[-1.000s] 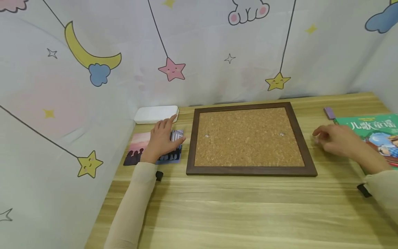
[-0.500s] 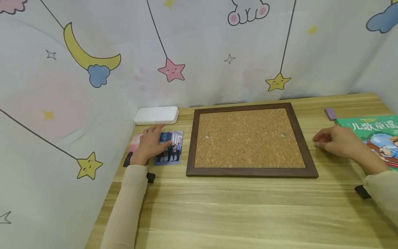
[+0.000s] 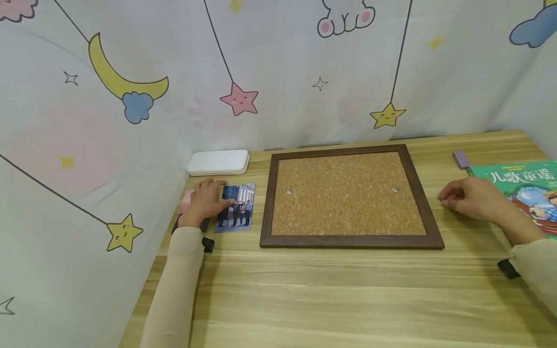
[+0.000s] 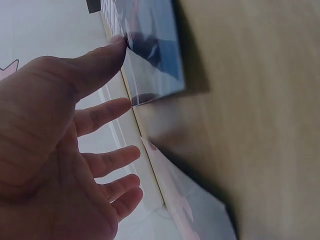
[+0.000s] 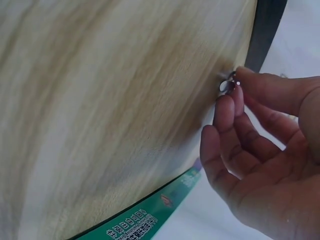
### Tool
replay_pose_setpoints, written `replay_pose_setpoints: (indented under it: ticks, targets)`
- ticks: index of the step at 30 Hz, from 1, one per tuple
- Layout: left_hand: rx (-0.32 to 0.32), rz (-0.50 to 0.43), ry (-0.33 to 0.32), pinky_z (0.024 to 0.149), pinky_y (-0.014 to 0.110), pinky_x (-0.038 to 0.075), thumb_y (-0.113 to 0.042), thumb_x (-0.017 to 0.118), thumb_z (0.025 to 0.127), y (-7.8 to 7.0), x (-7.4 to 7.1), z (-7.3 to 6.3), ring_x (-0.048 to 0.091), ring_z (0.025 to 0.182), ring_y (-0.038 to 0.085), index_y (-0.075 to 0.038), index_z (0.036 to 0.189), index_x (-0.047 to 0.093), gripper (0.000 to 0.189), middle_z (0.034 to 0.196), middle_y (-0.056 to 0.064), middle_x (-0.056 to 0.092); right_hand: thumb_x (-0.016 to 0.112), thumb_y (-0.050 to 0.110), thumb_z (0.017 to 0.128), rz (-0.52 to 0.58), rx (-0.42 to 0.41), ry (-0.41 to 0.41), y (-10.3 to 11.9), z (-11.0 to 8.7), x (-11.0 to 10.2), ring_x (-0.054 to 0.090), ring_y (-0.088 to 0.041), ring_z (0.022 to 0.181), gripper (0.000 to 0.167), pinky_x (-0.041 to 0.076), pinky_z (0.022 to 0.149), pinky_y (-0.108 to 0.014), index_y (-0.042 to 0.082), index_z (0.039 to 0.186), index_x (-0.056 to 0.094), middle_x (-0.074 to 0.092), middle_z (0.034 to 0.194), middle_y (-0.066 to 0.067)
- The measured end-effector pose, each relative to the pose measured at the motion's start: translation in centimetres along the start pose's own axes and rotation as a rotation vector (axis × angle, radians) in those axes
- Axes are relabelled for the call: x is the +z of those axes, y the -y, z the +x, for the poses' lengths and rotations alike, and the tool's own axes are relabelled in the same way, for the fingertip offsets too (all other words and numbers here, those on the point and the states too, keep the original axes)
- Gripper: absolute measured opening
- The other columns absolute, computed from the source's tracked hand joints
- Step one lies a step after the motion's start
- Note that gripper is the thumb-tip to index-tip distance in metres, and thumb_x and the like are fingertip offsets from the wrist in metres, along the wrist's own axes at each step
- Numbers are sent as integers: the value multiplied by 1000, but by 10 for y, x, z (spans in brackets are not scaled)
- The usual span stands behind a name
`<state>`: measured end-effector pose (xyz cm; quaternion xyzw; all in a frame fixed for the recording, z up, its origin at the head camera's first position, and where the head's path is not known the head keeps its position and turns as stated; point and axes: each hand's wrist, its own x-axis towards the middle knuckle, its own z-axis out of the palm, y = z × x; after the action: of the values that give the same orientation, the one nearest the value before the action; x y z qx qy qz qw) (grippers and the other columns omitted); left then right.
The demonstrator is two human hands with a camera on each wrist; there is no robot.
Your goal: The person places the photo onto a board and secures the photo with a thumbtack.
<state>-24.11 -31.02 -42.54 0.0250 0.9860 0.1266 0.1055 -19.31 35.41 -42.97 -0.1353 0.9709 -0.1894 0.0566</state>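
Note:
My left hand (image 3: 201, 200) is over two photos at the left, fingers spread. Its thumb touches the glossy group photo (image 3: 239, 212), and in the left wrist view the index fingertip is at that photo's edge. A pink sunset photo (image 4: 200, 210) with dark figures lies partly hidden beneath this hand. My right hand (image 3: 472, 195) pinches a small shiny metal piece (image 5: 226, 87) between thumb and fingers, just above the table. Between the hands lies a cork board (image 3: 348, 198) in a dark wooden frame, with two small shiny pieces on its cork.
A white case (image 3: 218, 162) stands at the back left, behind the photos. At the right lies a green children's book (image 3: 522, 175), partly covered by my right hand, with a small purple block (image 3: 461, 159) at its corner. A printed curtain (image 3: 278, 67) hangs behind the table.
My left hand has moved left and slightly down, uncovering more of the group photo and covering more of the sunset photo. My right hand has stayed almost in place.

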Motion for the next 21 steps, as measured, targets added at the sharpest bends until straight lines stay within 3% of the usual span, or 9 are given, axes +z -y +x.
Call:
replay_pose_setpoints:
  ticks: [14,18,21]
  targets:
    - [-39,-23,-4,123,75,23,-45,74,101,-1,-2,-2,18,158,59,-5,153,46,71,169,32,30,73,9,97,8,-10,2,-1,2,1,53,4,68,7,43,63,-27,8,99,80,78,86,0]
    - [-32,-34,-57,120,72,28,-38,77,100,-2,-2,1,28,152,57,-4,145,46,64,157,31,44,74,9,97,5,-17,-8,-2,2,1,52,4,68,6,42,63,-27,9,98,80,78,86,1]
    - [10,-60,-122,114,65,38,-25,76,101,-2,-2,3,46,137,53,-2,136,47,52,142,31,56,74,10,97,-1,-24,-17,-2,3,1,51,4,68,5,42,64,-27,10,97,79,77,84,2]
